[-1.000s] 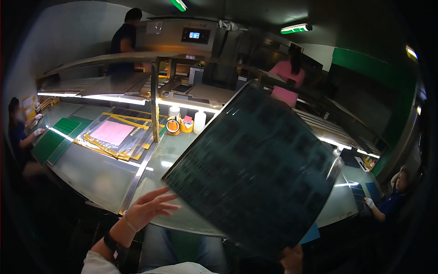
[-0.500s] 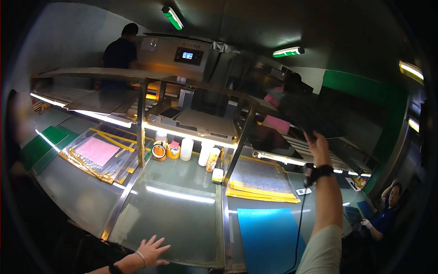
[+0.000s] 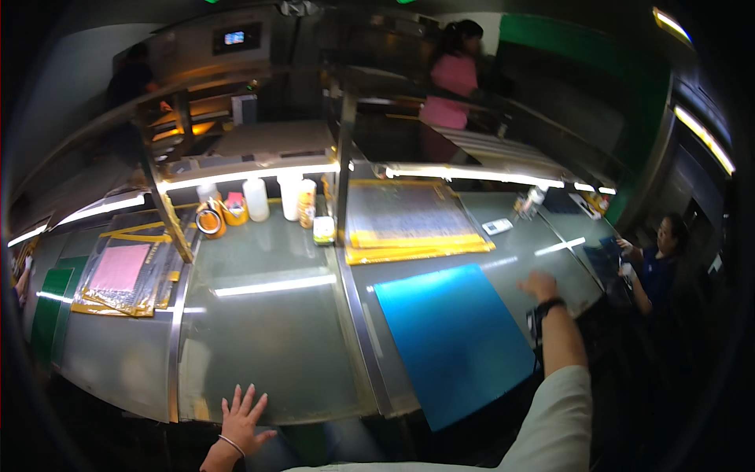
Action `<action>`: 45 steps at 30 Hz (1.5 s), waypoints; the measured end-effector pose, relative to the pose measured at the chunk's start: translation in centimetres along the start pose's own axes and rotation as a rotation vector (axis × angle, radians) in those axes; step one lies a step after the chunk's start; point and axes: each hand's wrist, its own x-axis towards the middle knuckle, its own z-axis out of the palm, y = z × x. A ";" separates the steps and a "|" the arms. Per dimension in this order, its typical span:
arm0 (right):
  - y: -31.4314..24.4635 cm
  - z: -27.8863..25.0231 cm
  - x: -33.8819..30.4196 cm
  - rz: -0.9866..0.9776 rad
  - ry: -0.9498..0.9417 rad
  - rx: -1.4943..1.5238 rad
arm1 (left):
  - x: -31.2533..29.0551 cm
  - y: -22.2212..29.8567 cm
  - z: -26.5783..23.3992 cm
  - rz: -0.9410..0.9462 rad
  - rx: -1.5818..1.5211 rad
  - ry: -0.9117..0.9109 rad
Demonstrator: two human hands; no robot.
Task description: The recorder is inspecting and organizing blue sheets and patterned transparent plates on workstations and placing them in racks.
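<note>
- Your left hand [image 3: 242, 421] is at the front edge of the middle table panel [image 3: 267, 338], palm down, with the fingers spread apart. It holds nothing; whether it touches the panel, I cannot tell.
- Your right hand [image 3: 541, 286] is over the table, just beyond the right far side of the blue sheet [image 3: 460, 342]. It is blurred, so I cannot tell if its fingers are apart or together.
- The blue sheet lies flat on the table to the right of the metal strip [image 3: 363, 338], and its near corner reaches the table's front edge. Your right forearm passes beside its right corner.
- Behind the blue sheet you have a stack of clear sheets [image 3: 405, 216] with yellow tape along the edges, and to its right a small white device [image 3: 497, 227].
- At the back of the middle panel stand, from left to right, an orange tape roll [image 3: 210, 223], a white bottle [image 3: 255, 200] and an orange-and-white bottle [image 3: 307, 206].
- At your left, a pink sheet [image 3: 120, 267] lies upon yellow-taped sheets, and farther left is a green board [image 3: 52, 305].
- A co-worker [image 3: 661, 263] is at the right end of the table.
</note>
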 end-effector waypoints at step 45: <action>27.0 3.6 -94.8 1.492 0.516 -0.109 | 3.0 -3.1 6.0 0.123 0.538 0.564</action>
